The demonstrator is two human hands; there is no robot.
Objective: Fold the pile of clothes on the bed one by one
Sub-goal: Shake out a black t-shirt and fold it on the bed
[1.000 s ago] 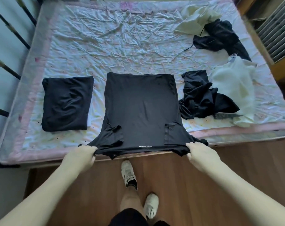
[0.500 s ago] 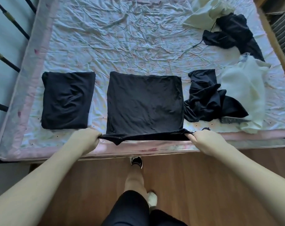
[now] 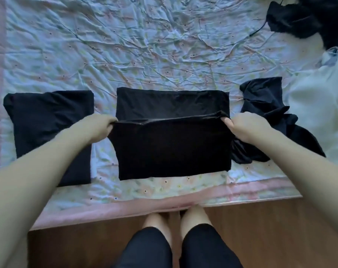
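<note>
Black shirt point(image 3: 172, 147) lay half-folded on the bed point(image 3: 145, 45), its raised edge pinched by left hand point(image 3: 99, 127) and right hand point(image 3: 245, 126).

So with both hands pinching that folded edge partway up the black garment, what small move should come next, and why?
Probably carry the edge further forward and lay it on the far edge. The left hand and right hand hold the near half of the black garment doubled over, but a strip of the lower layer still shows beyond the held edge, so the fold looks unfinished.
</note>
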